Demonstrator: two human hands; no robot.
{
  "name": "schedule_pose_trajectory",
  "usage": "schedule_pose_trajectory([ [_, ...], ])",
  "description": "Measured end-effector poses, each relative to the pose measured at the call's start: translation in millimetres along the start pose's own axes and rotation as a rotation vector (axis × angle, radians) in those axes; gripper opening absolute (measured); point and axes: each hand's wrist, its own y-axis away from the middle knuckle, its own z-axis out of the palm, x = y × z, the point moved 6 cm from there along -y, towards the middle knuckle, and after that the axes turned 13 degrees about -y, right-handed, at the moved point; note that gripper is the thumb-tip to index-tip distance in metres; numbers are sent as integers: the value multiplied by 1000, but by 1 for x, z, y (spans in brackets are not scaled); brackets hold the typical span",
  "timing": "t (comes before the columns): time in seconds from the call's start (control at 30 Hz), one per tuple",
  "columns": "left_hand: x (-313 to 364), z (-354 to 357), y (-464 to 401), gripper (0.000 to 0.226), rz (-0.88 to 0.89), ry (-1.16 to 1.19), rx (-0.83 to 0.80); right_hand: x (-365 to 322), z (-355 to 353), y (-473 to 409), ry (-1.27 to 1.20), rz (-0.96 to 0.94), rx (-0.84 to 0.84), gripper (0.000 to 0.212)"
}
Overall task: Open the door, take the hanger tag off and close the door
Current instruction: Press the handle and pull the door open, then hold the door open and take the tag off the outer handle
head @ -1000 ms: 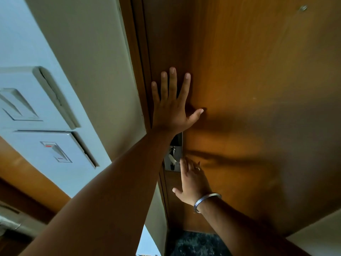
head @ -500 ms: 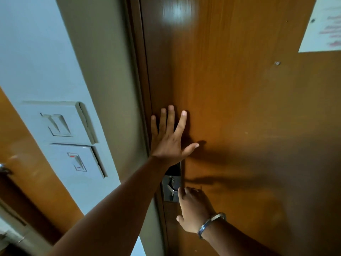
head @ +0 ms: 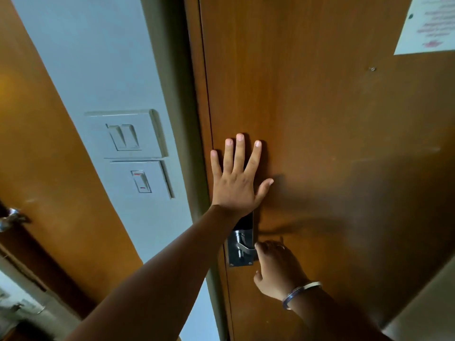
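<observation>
The brown wooden door (head: 320, 119) fills the right half of the view and sits flush in its frame (head: 194, 119). My left hand (head: 236, 183) lies flat on the door by its left edge, fingers spread, just above the metal lock plate (head: 240, 257). My right hand (head: 278, 269), with a bangle at the wrist, is curled around the silver lever handle (head: 246, 248), which runs to the right from the plate. No hanger tag is in view.
Two white switch panels (head: 125, 136) (head: 141, 180) are on the pale wall left of the frame. A second wooden door (head: 49, 143) with a metal handle (head: 9, 217) stands at far left. A printed paper notice (head: 428, 23) is fixed at the door's upper right.
My right hand went from lying flat beside the lock to curling around the lever handle. The left hand has stayed flat on the door. The camera has tilted up, so both hands sit lower in view.
</observation>
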Motion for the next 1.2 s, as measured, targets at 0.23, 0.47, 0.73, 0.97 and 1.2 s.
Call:
schedule_pose_trajectory([
  [0.23, -10, -50, 63, 81, 279, 160, 76, -17, -7, 65, -47, 240, 110, 49],
  [0.47, -54, -85, 132, 80, 481, 354, 186, -78, -29, 142, -51, 448, 390, 63],
  [0.73, -30, -77, 156, 99, 718, 569, -12, -194, -147, 194, 136, 235, 965, 73],
  [0.97, 45, -68, 201, 112, 1025, 680, -217, -231, -205, 215, 590, 158, 1053, 79],
  [1.2, 110, -90, 236, 108, 1202, 853, -255, -210, -220, 246, 863, 355, 1092, 83],
])
